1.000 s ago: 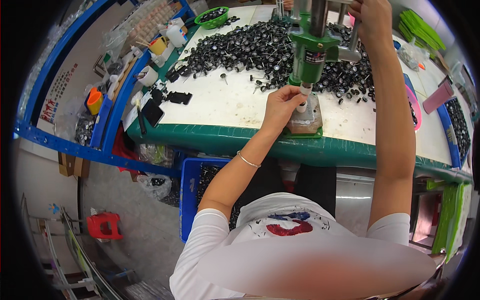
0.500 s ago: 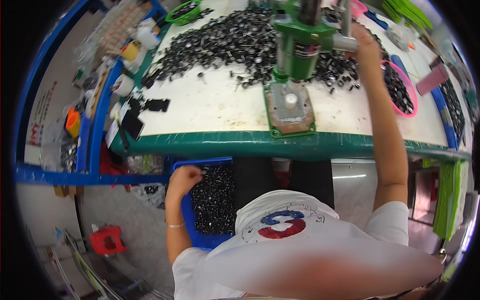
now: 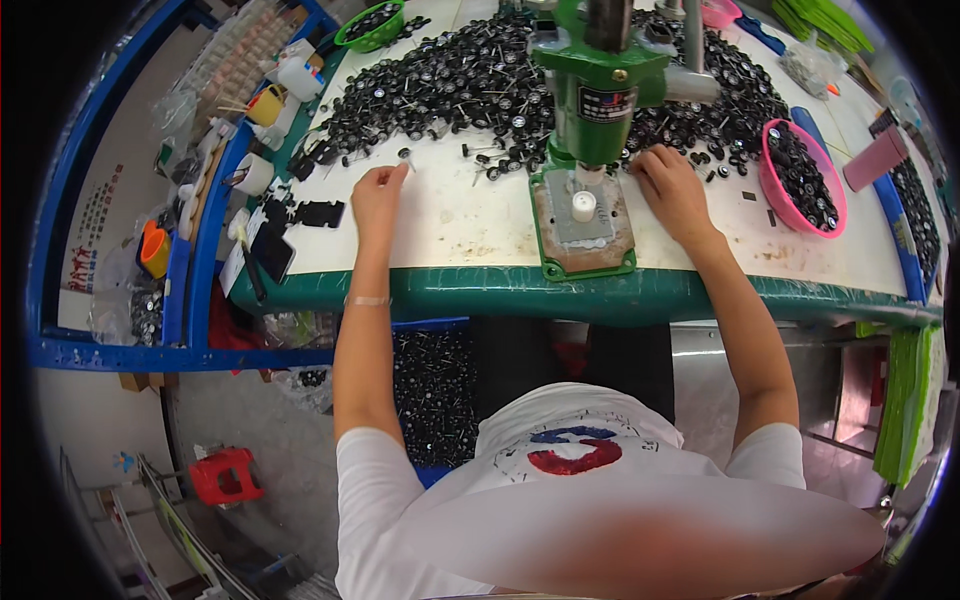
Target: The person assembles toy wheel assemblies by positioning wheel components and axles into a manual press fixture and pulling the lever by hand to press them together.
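Observation:
My left hand is over the white tabletop, its fingers pressed together. Beside its fingertips lies a single small black round cap with a thin metal pin; whether anything is in the fingers cannot be seen. My right hand rests just right of the green hand press, fingers curled at the near edge of a pile of black pinned caps. What those fingers hold, if anything, is hidden. On the press's base plate stands a white round holder, under the ram.
A pink basket of black caps stands on the right, near a pink cylinder. Far left is a green basket. A phone lies by the table's green edge. A blue bin of caps is below.
My left hand has risen from above the blue bin onto the tabletop. My right hand has let go of the press's lever and come down beside the press.

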Demonstrator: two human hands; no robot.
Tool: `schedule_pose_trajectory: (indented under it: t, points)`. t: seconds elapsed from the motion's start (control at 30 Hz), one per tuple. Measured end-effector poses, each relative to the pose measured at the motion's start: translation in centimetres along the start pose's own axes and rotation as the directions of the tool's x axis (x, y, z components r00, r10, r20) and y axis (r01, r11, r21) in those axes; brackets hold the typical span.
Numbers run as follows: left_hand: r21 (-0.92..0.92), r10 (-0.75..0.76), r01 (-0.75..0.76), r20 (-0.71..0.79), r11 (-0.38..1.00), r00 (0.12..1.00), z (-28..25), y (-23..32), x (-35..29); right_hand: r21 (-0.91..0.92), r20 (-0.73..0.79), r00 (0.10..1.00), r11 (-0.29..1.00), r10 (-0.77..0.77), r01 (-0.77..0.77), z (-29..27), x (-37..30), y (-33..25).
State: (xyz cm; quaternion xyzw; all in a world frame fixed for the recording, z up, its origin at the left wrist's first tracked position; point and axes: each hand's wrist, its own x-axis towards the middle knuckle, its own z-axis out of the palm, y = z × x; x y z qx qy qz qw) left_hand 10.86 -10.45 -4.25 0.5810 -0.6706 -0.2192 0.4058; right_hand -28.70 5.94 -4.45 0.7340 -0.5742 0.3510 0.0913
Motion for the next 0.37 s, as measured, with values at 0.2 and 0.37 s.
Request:
schedule_pose_trajectory:
  t: [0.2, 0.37]
  points:
    - [0.318, -0.034, 0.032, -0.002, 0.948, 0.999, 3.1, -1.3, 4.1, 0.050, -0.027, 0.998, 0.997, 0.059, -0.057, -0.4, -0.2, 0.1]
    - [0.101, -0.098, 0.095, 0.021, 0.990, 0.995, 3.6, -2.6, 4.8, 0.180, -0.115, 0.975, 0.969, 0.193, -0.170, -1.0, -0.7, 1.0]
